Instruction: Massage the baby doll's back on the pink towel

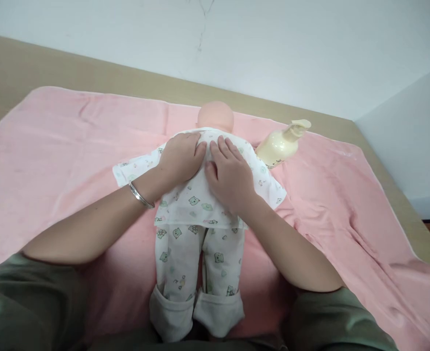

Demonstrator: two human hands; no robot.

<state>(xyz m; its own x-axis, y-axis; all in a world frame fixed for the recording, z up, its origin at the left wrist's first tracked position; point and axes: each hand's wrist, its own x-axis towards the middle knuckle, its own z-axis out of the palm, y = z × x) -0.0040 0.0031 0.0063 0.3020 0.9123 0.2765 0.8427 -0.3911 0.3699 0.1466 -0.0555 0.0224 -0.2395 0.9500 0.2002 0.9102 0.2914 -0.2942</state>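
Note:
A baby doll (215, 116) lies stretched out with its bare head toward the wall, its face out of sight. It wears a white printed top (196, 207) and matching trousers (180, 253) with the cuffs turned up. My left hand (183, 155) rests flat on the left side of the top, near the shoulder. On the right side of the top lies my right hand (231, 175), fingers extended toward the head. Neither hand grasps anything. A silver bracelet (140, 195) circles my left wrist.
Under the doll a pink blanket (72, 136) covers most of the wooden table (127, 73). A cream pump bottle (281, 145) stands tilted in view just right of the doll's shoulder. A white wall (254, 48) rises behind the table.

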